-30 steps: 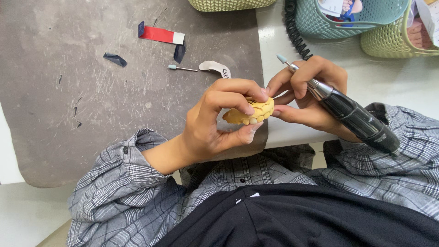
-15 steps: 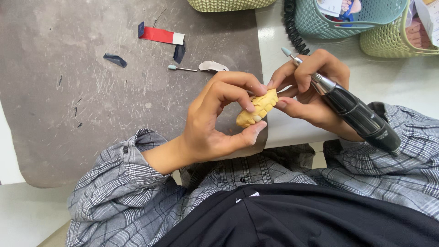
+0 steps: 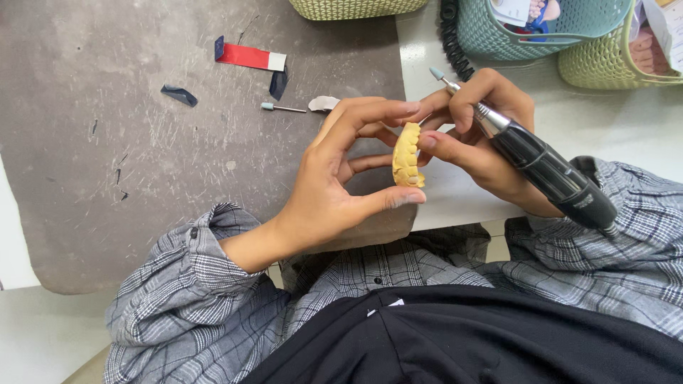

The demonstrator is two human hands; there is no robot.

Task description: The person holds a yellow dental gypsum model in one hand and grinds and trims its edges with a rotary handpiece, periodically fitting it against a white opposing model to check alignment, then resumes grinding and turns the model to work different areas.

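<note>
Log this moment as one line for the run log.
left hand: grips yellow dental cast | right hand: holds black rotary handpiece, tip up, touches cast | grey mat: loose bur

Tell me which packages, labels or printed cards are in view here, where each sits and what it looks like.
Red and white strip: flat on the grey mat, top centre; long rectangle, dark blue end.
Printed card: in the teal basket, top right; white with blue and red picture.
Paper sheet: in the green basket, far right; white, partly cut off.
No screens or signs.
</note>
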